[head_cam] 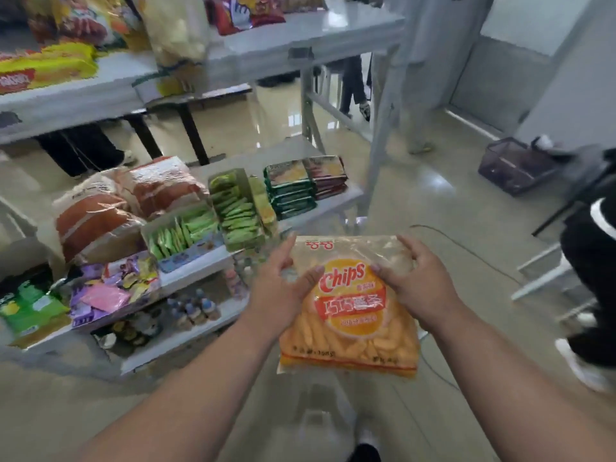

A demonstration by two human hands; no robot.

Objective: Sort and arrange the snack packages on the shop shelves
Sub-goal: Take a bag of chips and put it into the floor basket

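Both hands on the chips bag (350, 315): left hand (283, 288) and right hand (413, 288) grip its upper sides, thumbs across the front, bag held w/ no shelf under it. Shelf (336, 201) w/ green packets (233, 208) sits ahead-left of the left hand. Risk: slick film could slip if either grip eases, or the bag could knock the packets going in.

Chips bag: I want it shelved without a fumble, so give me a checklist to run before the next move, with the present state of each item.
1. Left hand grips the chips bag: ok, thumb over its front.
2. Right hand grips it too: ok, fingers curled on the upper right edge.
3. Bag intact: ok on the visible front; back cannot tell.
4. Label readable for sorting: ok, front faces the camera.
5. Free spot on the middle shelf: not ok, its visible part looks packed with the green packs and other goods.
6. Matching chips on the shelves: cannot tell.
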